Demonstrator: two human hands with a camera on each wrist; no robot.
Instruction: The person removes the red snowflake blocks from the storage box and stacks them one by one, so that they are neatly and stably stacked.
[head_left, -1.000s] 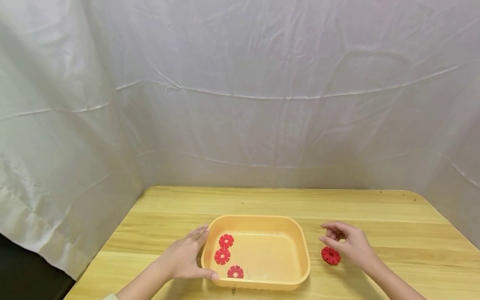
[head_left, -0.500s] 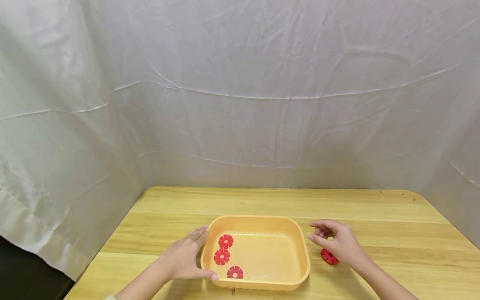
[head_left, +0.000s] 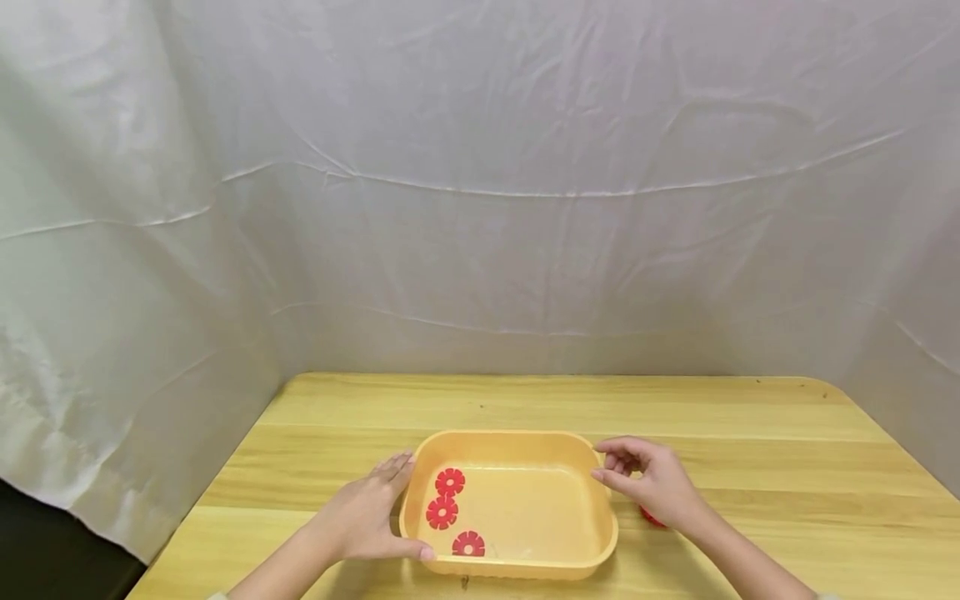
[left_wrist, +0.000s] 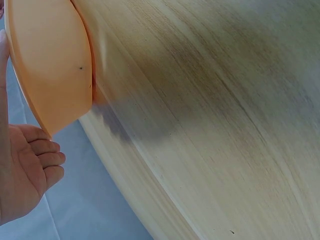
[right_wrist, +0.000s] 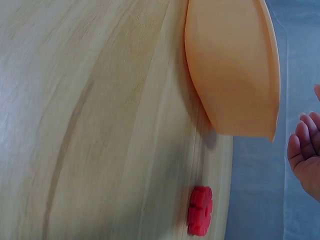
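A shallow orange plastic tray [head_left: 525, 568] stands on the wooden table. Three red slotted plastic discs, shaped like flowers, lie at its left end: one far [head_left: 450, 482], one middle [head_left: 442, 512], one near [head_left: 468, 544]. My left hand [head_left: 367, 517] holds the tray's left end, thumb on the near rim and fingers at the far left corner. Beside the right rim hovers my right hand [head_left: 656, 483], fingers loosely bent, with no object visible in it. A small stack of red discs [right_wrist: 200, 211] lies on the table, mostly hidden by this hand in the head view.
The light wooden table [head_left: 375, 400] has rounded far corners. Pale grey cloth [head_left: 480, 250] hangs behind it and at both sides. A dark area [head_left: 60, 542] shows beyond the table at the lower left.
My right hand has moved left, from above the red stack to the tray's right rim, and now covers most of the stack. The left hand and the discs in the tray stay put.
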